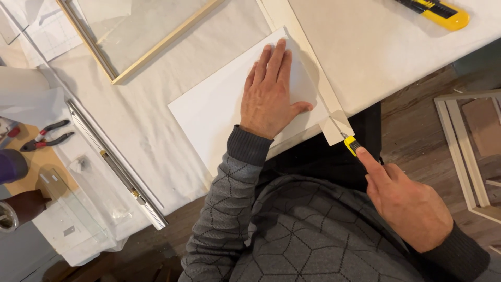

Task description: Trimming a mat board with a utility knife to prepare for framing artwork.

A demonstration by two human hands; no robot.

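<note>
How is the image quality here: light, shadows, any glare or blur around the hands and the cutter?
Head view: soft, even light; the left hand casts a faint shadow on the white sheet. The right hand and its yellow cutter look sharp, no motion blur. Mild glare on the metal ruler at left. Edges bend slightly, wide-angle.

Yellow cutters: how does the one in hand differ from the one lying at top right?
The cutter in the right hand is held at the white sheet's near edge, its blade on the cream strip; the spare cutter lies untouched on the table cloth. The held one is mostly hidden by the right hand; the spare shows most of its body. Both are yellow and black.
</note>
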